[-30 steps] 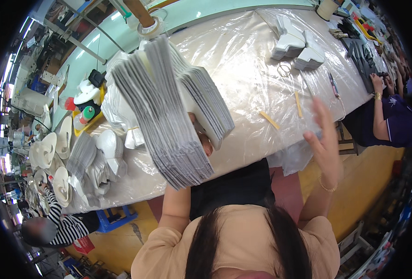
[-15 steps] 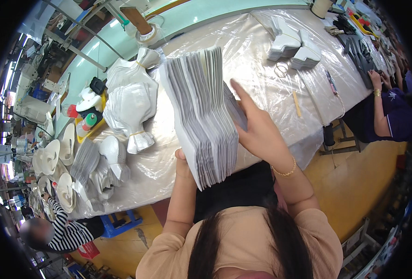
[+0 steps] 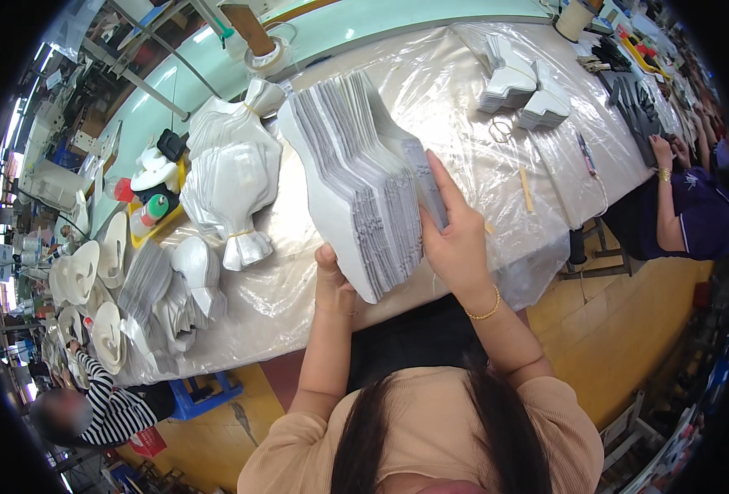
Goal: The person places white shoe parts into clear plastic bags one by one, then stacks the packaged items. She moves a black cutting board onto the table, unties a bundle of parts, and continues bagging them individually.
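Left: we note a banded white bundle (image 3: 231,185) on the table (image 3: 253,325). Next, the left hand (image 3: 332,276) grips the near left side of a grey-white stack (image 3: 356,181) above the table; the right hand (image 3: 461,247) clasps its right side. Far right: two smaller bundles (image 3: 511,78).

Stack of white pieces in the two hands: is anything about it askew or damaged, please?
Slightly askew, yes: the layers of the stack look uneven at the end nearest the body, and the section by the right hand sits offset from the rest. No damage is clear.
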A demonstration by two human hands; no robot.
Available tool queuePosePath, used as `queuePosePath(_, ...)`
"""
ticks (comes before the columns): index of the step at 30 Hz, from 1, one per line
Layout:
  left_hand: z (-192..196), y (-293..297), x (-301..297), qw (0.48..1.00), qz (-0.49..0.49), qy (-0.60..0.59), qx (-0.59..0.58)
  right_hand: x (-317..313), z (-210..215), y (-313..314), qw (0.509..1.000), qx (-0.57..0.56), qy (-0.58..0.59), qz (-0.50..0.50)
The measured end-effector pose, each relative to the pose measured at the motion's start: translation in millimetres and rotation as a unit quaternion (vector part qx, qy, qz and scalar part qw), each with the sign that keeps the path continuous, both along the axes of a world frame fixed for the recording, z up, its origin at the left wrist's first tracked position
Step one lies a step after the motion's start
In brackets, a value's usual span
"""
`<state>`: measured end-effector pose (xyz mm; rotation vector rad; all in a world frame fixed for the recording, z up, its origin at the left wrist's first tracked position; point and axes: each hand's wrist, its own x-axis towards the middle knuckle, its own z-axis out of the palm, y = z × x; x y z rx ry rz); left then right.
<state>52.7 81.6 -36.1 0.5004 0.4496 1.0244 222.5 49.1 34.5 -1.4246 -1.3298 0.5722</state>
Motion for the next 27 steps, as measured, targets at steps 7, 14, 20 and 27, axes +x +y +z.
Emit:
queuePosePath(7,9,-3,1,0.999,0.017,-0.029,-0.023,-5,2,-3,0.998,0.06,-0.001,0.033)
queuePosePath(14,5,-7,4,0.999,0.03,-0.025,0.021,-5,1,-7,0.997,0.069,0.033,0.024)
queuePosePath(20,-4,-10,0,0.998,0.05,-0.007,0.026,0,-5,-12,0.998,0.052,0.046,-0.012)
queuePosePath(27,-10,-5,6,0.994,0.024,-0.09,0.065,10,-8,-4,0.994,0.063,0.068,-0.06)
